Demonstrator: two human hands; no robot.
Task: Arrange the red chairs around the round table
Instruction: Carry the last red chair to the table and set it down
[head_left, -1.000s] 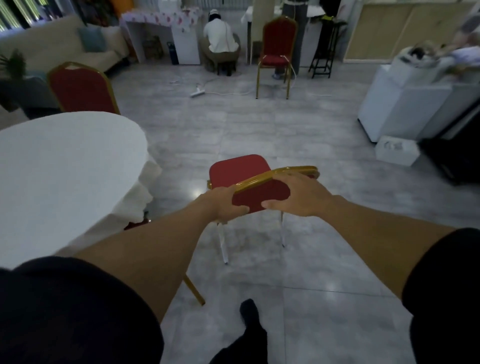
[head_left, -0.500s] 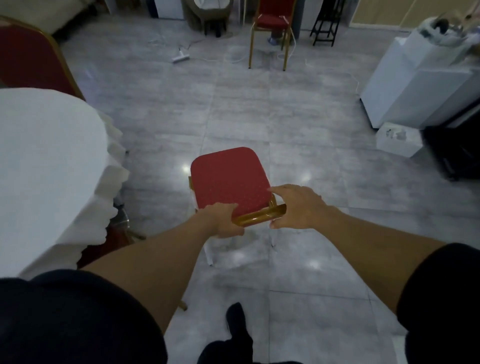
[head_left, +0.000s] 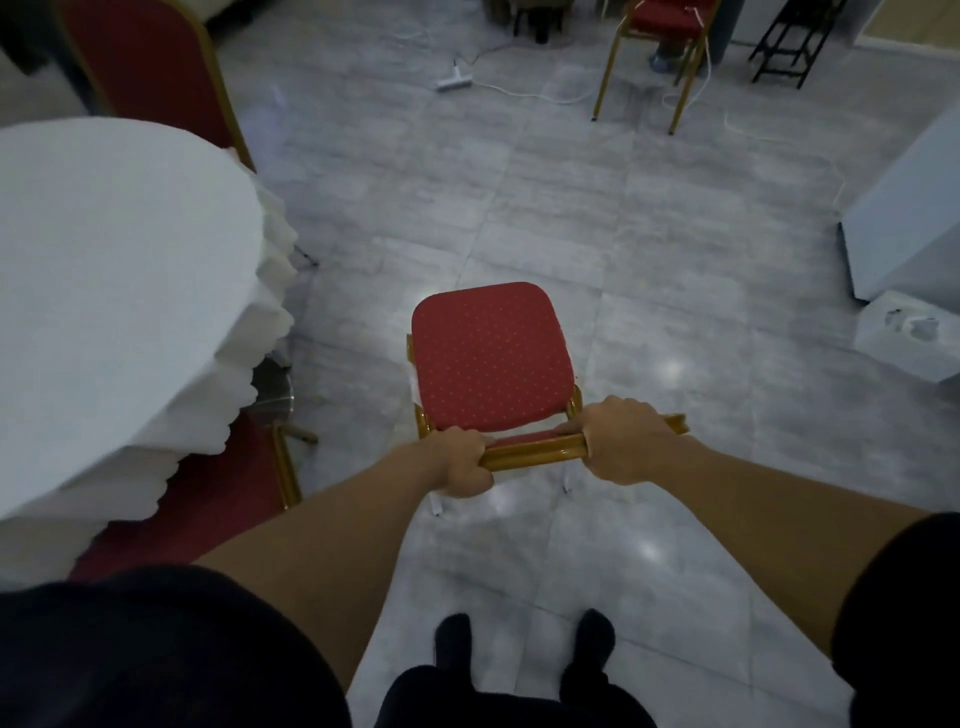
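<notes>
At the chair back | left hand (head_left: 462, 462) and right hand (head_left: 621, 447) both clenched on gold top rail of red chair (head_left: 491, 358) | chair on grey floor, right of round table (head_left: 114, 291) | second red chair (head_left: 660, 31) far behind

White tablecloth (head_left: 119, 291) hides most of one chair (head_left: 208, 499).

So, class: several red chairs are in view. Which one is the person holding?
The red chair in the centre, its seat facing up. Both the left hand and right hand grip its gold top rail; the others stand untouched.
</notes>
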